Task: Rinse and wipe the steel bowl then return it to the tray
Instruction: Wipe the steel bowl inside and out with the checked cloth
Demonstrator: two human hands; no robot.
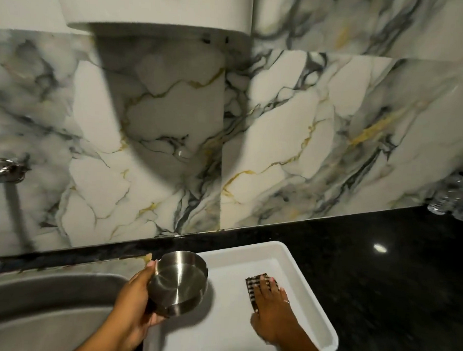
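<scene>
A small round steel bowl (177,283) is tipped on its side with its base toward me, held above the left edge of the white tray (310,293). My left hand (136,304) grips it by the rim. My right hand (270,313) lies flat in the tray, fingers spread on a folded black-and-white checked cloth (255,283). Most of the cloth is hidden under the fingers.
A steel sink (46,313) lies at the lower left, with a chrome tap (2,170) on the marble wall above it. The tray rests on a black granite counter (393,275). Clear plastic bottles (455,198) stand at the far right. A white appliance (158,7) hangs overhead.
</scene>
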